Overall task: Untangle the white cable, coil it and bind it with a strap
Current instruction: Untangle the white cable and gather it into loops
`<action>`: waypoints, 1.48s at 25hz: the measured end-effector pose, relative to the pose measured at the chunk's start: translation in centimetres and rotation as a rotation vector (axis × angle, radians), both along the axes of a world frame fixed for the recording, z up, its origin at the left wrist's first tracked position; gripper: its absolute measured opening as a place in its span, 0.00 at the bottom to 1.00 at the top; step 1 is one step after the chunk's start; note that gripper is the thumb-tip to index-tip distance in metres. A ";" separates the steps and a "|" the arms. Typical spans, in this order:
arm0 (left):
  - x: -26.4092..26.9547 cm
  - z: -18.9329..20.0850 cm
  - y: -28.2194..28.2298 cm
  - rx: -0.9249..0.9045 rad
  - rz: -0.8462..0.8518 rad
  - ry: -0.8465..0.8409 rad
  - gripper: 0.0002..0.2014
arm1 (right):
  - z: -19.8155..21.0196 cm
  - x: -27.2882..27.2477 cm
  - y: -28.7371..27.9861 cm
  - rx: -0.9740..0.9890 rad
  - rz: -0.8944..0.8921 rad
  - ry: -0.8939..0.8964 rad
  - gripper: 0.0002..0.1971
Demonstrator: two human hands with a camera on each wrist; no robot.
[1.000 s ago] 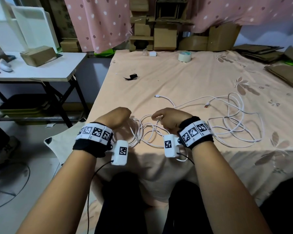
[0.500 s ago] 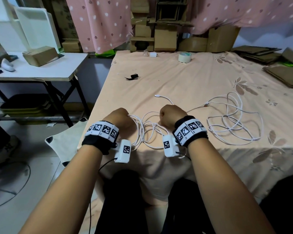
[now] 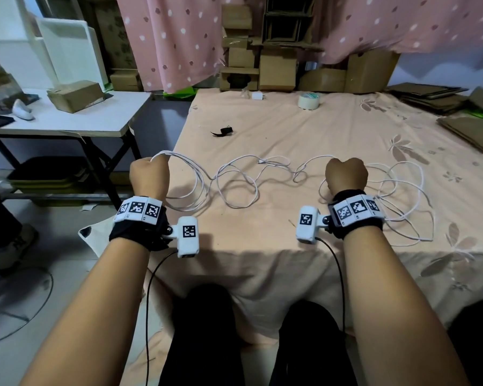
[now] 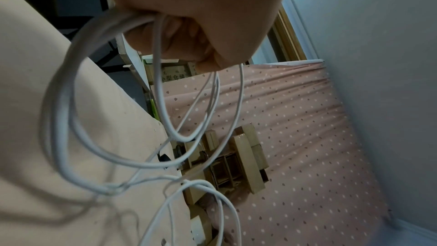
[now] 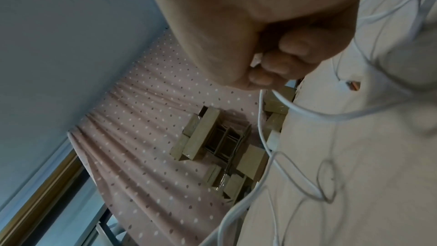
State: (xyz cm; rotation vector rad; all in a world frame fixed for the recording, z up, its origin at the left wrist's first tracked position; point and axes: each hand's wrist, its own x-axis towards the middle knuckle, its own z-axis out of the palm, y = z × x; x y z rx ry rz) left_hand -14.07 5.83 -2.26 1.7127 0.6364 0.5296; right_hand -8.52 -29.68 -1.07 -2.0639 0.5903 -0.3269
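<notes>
Left hand [image 3: 149, 176] fingers [image 4: 179, 35] curl round several loops of the white cable [image 3: 234, 179]. Right hand [image 3: 346, 174] fingers [image 5: 276, 63] pinch one strand. The cable sags mid-frame across the bed [image 3: 262, 246]: light, soft, floppy. Hold it by the loops. The black strap [image 3: 223, 131] lies farther up.

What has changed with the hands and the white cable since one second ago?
The left hand and right hand moved apart sideways, each gripping the white cable, so the bunched loops between them were stretched out across the bed. The black strap and tape roll stayed where they were.
</notes>
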 end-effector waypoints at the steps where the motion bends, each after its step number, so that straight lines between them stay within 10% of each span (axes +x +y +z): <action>1: 0.0 -0.2 0.0 -0.001 0.004 0.004 0.10 | -0.2 0.0 -0.3 0.007 0.009 0.013 0.22; 6: 0.3 -1.2 -0.5 -0.019 -0.050 0.015 0.12 | -0.1 -0.7 -0.2 -0.340 0.158 0.234 0.13; 9: 0.2 -0.7 -1.5 -0.036 -0.152 -0.009 0.09 | 1.3 -1.5 1.9 -0.729 0.277 0.225 0.25; 14: -0.6 1.6 -4.0 -0.016 -0.507 0.041 0.18 | 1.7 -1.0 10.5 -0.866 0.988 0.069 0.43; 18: -2.7 3.2 -4.3 -0.326 -0.930 -0.034 0.21 | -2.2 -0.9 12.5 -0.812 1.099 0.184 0.11; 23: -1.4 3.7 -1.7 -0.806 -0.539 -0.339 0.28 | -3.4 1.4 9.1 -0.346 0.769 0.152 0.14; 29: -0.1 1.5 -2.3 -0.871 0.074 -0.533 0.22 | -3.3 1.6 5.9 0.388 0.419 0.124 0.11; 37: -0.2 0.5 -2.7 -0.830 0.227 -0.569 0.22 | -2.5 1.3 3.1 0.737 0.434 0.098 0.10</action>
